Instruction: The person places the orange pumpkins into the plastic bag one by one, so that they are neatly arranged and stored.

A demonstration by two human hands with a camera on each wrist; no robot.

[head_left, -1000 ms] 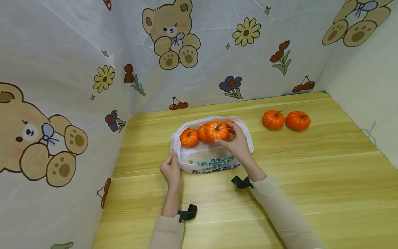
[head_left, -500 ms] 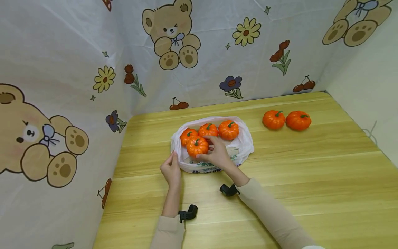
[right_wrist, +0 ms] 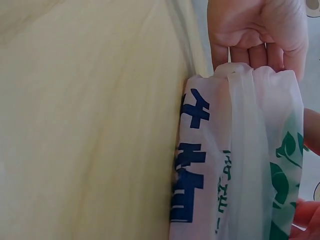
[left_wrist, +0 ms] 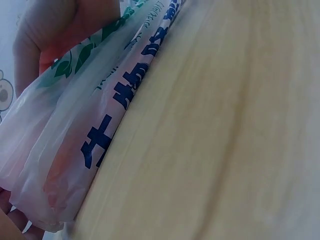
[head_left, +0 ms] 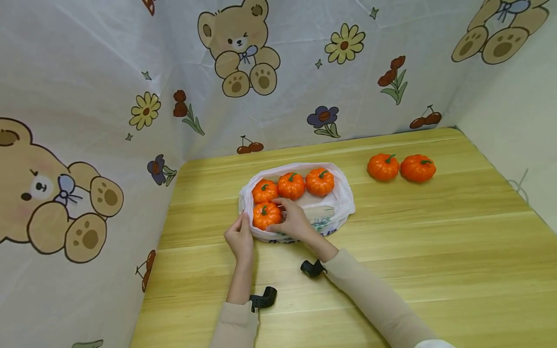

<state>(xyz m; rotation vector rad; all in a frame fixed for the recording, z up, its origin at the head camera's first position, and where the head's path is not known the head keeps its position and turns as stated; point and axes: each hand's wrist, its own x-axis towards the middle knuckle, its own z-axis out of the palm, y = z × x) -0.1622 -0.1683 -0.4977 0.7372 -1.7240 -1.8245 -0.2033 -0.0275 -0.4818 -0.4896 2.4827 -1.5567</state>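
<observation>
A white plastic bag (head_left: 345, 203) with green and blue print lies on the table, its mouth spread wide. My left hand (head_left: 240, 240) pinches the bag's left rim between thumb and fingers. Inside at the front left sits a small orange pumpkin (head_left: 264, 216) with a green stem. My right hand (head_left: 297, 221) reaches over the front rim and holds this pumpkin from its right side. Behind it are more pumpkins: one at the left (head_left: 263, 190), a middle pumpkin (head_left: 291, 186) and a right pumpkin (head_left: 319, 182). In the right wrist view, the left hand (right_wrist: 257, 37) is at the bag's end.
Two more pumpkins stand side by side on the wooden table (head_left: 435, 232) at the back right, a nearer one (head_left: 383, 167) and a right-hand one (head_left: 417, 168). A bear-patterned sheet (head_left: 296, 87) hangs behind and along the left side.
My right hand has carried the pumpkin left and toward me, from above the bag's middle down to its front left corner. The left hand keeps its place on the rim.
</observation>
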